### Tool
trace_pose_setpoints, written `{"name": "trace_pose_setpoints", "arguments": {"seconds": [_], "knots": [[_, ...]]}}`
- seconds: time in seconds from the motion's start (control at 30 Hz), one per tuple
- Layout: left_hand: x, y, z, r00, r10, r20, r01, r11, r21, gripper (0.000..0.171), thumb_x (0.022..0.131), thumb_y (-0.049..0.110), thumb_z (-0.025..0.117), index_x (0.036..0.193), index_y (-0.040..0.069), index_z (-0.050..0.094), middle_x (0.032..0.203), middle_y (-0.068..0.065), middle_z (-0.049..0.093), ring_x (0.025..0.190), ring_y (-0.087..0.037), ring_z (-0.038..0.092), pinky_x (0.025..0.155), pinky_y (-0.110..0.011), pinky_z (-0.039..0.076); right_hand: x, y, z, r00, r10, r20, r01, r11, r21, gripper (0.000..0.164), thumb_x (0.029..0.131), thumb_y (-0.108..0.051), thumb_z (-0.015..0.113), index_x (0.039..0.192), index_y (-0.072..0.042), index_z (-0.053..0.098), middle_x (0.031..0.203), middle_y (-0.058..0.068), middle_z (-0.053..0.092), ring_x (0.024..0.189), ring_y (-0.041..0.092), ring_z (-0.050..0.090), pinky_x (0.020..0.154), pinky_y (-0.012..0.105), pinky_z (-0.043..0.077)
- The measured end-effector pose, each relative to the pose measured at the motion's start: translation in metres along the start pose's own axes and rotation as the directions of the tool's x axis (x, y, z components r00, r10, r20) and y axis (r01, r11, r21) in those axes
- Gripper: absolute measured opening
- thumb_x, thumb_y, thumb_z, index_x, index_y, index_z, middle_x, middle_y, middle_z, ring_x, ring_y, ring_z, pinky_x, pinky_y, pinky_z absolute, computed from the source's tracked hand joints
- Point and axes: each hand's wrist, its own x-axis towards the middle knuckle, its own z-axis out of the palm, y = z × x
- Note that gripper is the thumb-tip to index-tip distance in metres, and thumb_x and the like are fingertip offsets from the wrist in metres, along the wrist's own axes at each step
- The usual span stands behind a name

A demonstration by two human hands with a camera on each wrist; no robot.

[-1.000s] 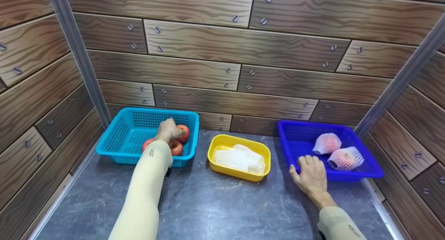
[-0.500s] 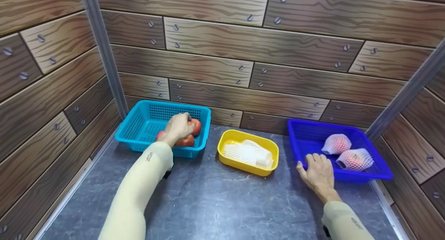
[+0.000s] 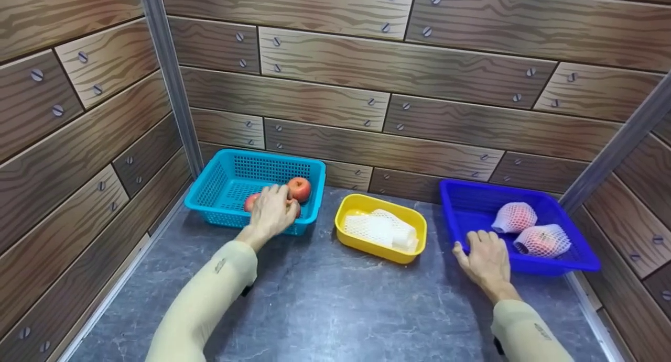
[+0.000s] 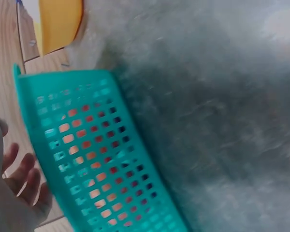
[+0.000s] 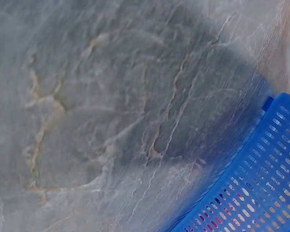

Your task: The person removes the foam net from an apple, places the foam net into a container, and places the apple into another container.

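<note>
Inside the teal basket (image 3: 209, 214) are red apples: one at the back right (image 3: 300, 188), one to the left (image 3: 251, 201), and one partly hidden under my left hand (image 3: 272, 210). That hand reaches over the basket's front rim, and the left wrist view shows its fingers (image 4: 26, 176) loosely bent with nothing visible between them. My right hand (image 3: 487, 257) holds the front left rim of the blue basket (image 3: 456, 205), fingers hooked over it. Two net-wrapped apples, a rear one (image 3: 515, 217) and a front one (image 3: 543, 241), lie in the blue basket. The right wrist view barely catches that hand.
Between the baskets stands a yellow tray (image 3: 380, 253) with white foam net sleeves (image 3: 380, 228) in it. All three containers sit on a grey marbled table (image 3: 335, 309). Wood-patterned walls (image 3: 325, 105) enclose the back and sides.
My left hand has drawn back from the rear right apple toward the front of the teal basket, uncovering that apple. The view has turned left. My right hand keeps its place on the blue rim.
</note>
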Motion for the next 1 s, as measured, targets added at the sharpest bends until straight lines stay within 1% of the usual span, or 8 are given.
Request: {"name": "trace_pose_setpoints", "arguments": {"seconds": [0.07, 0.13, 0.27, 0.33, 0.6, 0.73, 0.9, 1.0], "knots": [[-0.007, 0.0, 0.005, 0.998, 0.032, -0.058, -0.032, 0.999, 0.014, 0.017, 0.107, 0.026, 0.068, 0.101, 0.01, 0.064, 0.102, -0.015, 0.066, 0.101, -0.039, 0.061, 0.093, -0.055, 0.05, 0.001, 0.0, 0.0, 1.0, -0.001, 0.001, 0.001, 1.0, 0.002, 0.037, 0.098, -0.036, 0.068, 0.095, 0.0, 0.064, 0.089, 0.022, 0.062, 0.087, 0.047, 0.056, 0.08, 0.058, 0.045], [-0.013, 0.0, 0.011, 0.99, 0.077, -0.122, -0.073, 0.997, 0.034, 0.016, 0.106, 0.024, 0.069, 0.1, 0.01, 0.064, 0.098, -0.014, 0.065, 0.098, -0.038, 0.06, 0.092, -0.054, 0.049, 0.002, 0.0, -0.001, 1.0, -0.002, -0.001, 0.002, 1.0, 0.002, 0.037, 0.098, -0.037, 0.067, 0.095, 0.0, 0.064, 0.089, 0.022, 0.063, 0.087, 0.048, 0.056, 0.08, 0.058, 0.045], [-0.023, 0.001, 0.025, 0.956, 0.174, -0.236, -0.157, 0.984, 0.088, 0.016, 0.103, 0.024, 0.072, 0.097, 0.01, 0.066, 0.093, -0.014, 0.063, 0.092, -0.038, 0.059, 0.09, -0.054, 0.049, 0.002, 0.0, -0.001, 1.0, -0.005, -0.011, 0.005, 1.0, 0.002, 0.037, 0.098, -0.037, 0.067, 0.094, 0.001, 0.064, 0.089, 0.023, 0.063, 0.087, 0.048, 0.056, 0.079, 0.058, 0.045], [-0.028, 0.002, 0.031, 0.94, 0.209, -0.271, -0.185, 0.976, 0.111, 0.017, 0.103, 0.025, 0.072, 0.097, 0.011, 0.066, 0.094, -0.013, 0.063, 0.091, -0.037, 0.059, 0.089, -0.053, 0.049, 0.001, 0.0, -0.001, 1.0, -0.007, -0.021, 0.007, 1.0, 0.002, 0.037, 0.097, -0.037, 0.067, 0.094, 0.0, 0.064, 0.088, 0.022, 0.063, 0.086, 0.048, 0.056, 0.078, 0.058, 0.044], [-0.038, 0.001, 0.054, 0.896, 0.287, -0.338, -0.22, 0.949, 0.224, 0.026, 0.099, 0.03, 0.076, 0.11, 0.007, 0.069, 0.109, -0.014, 0.067, 0.098, -0.038, 0.059, 0.09, -0.051, 0.048, -0.001, 0.001, 0.001, 0.999, -0.016, -0.041, 0.016, 1.0, 0.002, 0.038, 0.097, -0.038, 0.067, 0.091, 0.0, 0.063, 0.086, 0.022, 0.062, 0.084, 0.048, 0.056, 0.076, 0.058, 0.044], [-0.039, -0.003, 0.064, 0.876, 0.305, -0.374, -0.217, 0.941, 0.258, 0.03, 0.098, 0.034, 0.076, 0.107, 0.007, 0.067, 0.108, -0.017, 0.065, 0.098, -0.04, 0.057, 0.085, -0.052, 0.044, -0.001, 0.002, 0.002, 0.998, -0.021, -0.052, 0.021, 1.0, 0.003, 0.037, 0.096, -0.036, 0.067, 0.09, -0.001, 0.062, 0.086, 0.022, 0.061, 0.085, 0.049, 0.056, 0.077, 0.059, 0.044], [-0.039, -0.008, 0.075, 0.874, 0.301, -0.381, -0.202, 0.939, 0.277, 0.035, 0.104, 0.041, 0.066, 0.109, 0.006, 0.065, 0.111, -0.021, 0.064, 0.1, -0.041, 0.053, 0.089, -0.053, 0.041, -0.001, 0.001, 0.002, 0.998, -0.027, -0.058, 0.028, 1.0, 0.013, 0.036, 0.096, -0.036, 0.067, 0.09, -0.001, 0.061, 0.086, 0.022, 0.061, 0.085, 0.048, 0.056, 0.077, 0.058, 0.044], [-0.038, -0.01, 0.08, 0.874, 0.304, -0.38, -0.199, 0.936, 0.291, 0.037, 0.105, 0.042, 0.066, 0.111, 0.006, 0.065, 0.11, -0.021, 0.062, 0.099, -0.04, 0.051, 0.091, -0.054, 0.04, -0.002, 0.001, 0.002, 0.998, -0.022, -0.056, 0.023, 1.0, 0.018, 0.037, 0.096, -0.036, 0.067, 0.092, 0.0, 0.063, 0.087, 0.022, 0.062, 0.086, 0.048, 0.056, 0.078, 0.058, 0.044]]}}
